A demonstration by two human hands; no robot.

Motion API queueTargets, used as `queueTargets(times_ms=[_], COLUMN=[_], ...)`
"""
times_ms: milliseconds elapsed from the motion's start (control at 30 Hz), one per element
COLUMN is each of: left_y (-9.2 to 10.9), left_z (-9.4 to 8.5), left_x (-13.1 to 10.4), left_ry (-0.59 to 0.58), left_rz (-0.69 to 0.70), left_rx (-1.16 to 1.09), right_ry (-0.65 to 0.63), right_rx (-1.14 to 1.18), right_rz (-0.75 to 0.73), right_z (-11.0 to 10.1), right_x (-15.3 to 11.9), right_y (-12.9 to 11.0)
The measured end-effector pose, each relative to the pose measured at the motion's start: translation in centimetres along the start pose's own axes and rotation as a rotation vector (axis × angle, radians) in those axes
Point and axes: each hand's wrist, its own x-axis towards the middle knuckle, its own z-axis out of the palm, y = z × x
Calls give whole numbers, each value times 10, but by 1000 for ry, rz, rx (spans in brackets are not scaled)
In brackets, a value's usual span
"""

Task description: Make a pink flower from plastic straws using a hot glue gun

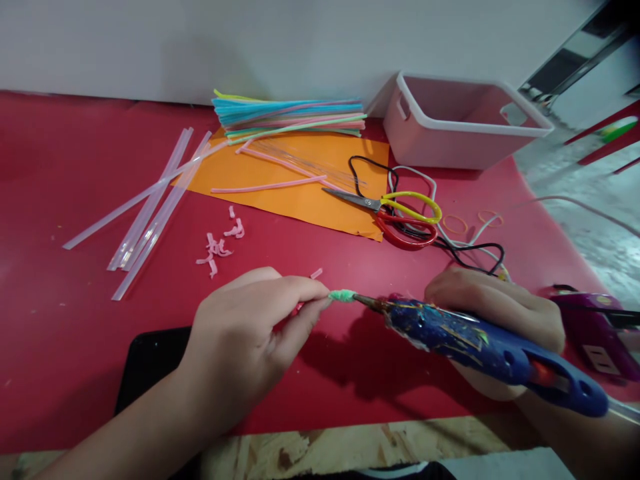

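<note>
- Fingers (303,290) of the left hand (245,333) are pinching narrowly, thumb against forefinger, and holding one end of a small fuzzy green piece (342,295).
- That piece is sticking out to the right of the fingertips, its long axis running nearly level across the view, between both hands and above the red table (75,333).
- Its free end is facing the nozzle (369,303) of the blue glue gun (440,327), the two lying almost in line; the tip is meeting that end or sitting just beside it, and I cannot tell which.
- The left hand is being the nearer one, touching the piece; the right hand (493,303) is sitting farther off, behind the nozzle.
- Left forearm is slanting in from the lower left, the back of the hand facing up.
- Right hand is wrapping around the gun, which is sloping from lower right up to the nozzle; its body is hiding most of those fingers, so the trigger's state cannot be told.
- Beyond the hands, pink scraps (215,248) are lying loose, and scissors (370,203) are resting partly on an orange sheet (295,203).
</note>
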Motion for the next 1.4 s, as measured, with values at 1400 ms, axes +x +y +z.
queueTargets(times_ms=[1400], left_y=[-4], left_z=[0], left_x=[9], left_ry=[-206], left_rz=[-615], left_rx=[-1146], right_ry=[-105], right_rx=[-222], right_rz=[-122], right_z=[-11], right_x=[5], right_y=[18])
